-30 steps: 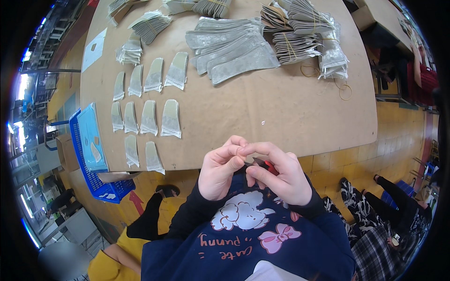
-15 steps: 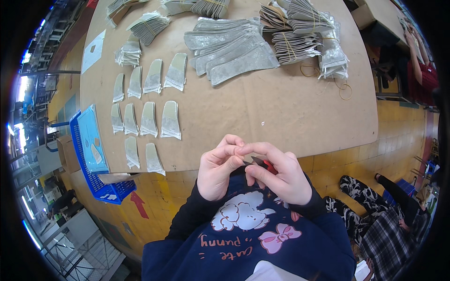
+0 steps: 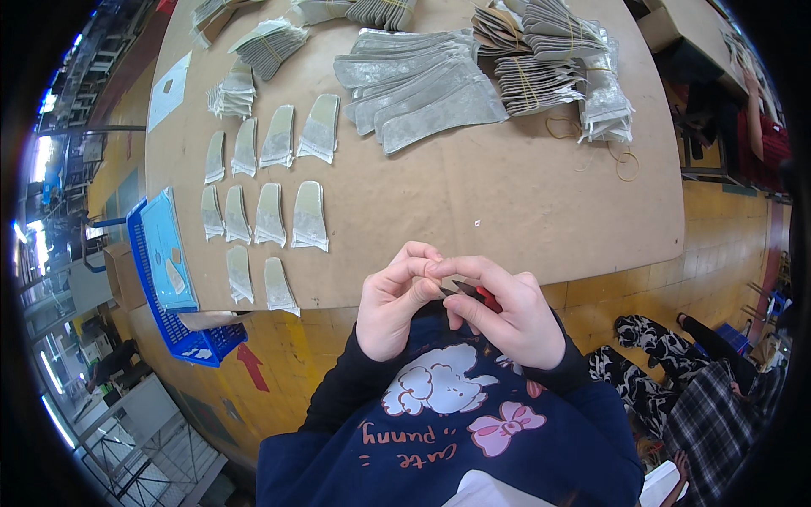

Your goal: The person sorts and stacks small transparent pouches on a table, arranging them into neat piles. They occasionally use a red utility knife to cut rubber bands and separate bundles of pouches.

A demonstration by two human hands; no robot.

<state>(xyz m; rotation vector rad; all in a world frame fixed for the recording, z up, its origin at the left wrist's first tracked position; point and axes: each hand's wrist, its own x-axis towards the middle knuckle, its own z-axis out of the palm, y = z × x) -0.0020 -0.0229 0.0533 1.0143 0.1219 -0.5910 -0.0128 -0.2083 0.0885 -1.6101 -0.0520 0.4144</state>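
- Head camera: the right hand (image 3: pixel 517 314) is closed around a small red and black hand tool with pointed tips (image 3: pixel 485 296).
- This tool sits between the two hands, with its dark tips toward the left fingers.
- The left hand (image 3: pixel 393 308) has its thumb and first finger bent close together, right by those dark tips. I cannot tell if they pinch something tiny.
- The two hands seem to touch at the fingers, by the near edge of a big brown table (image 3: pixel 541 194).
- Just ahead of the hands lies a tiny white bit (image 3: pixel 477 223).
- Left of the hands, ten small pale green and grey shapes with round tops (image 3: pixel 310 211) lie in three rows.
- Well ahead of the hands, long shiny grey flat pieces (image 3: pixel 422 93) spread out like a fan.
- Ahead and to the right, bundles of grey pieces (image 3: pixel 541 84) have bands around them. A thin tan rubber band (image 3: pixel 627 179) lies near them.
- Far left of the hands, a blue plastic basket with holes (image 3: pixel 190 345) holds a light blue flat sheet (image 3: pixel 160 245).
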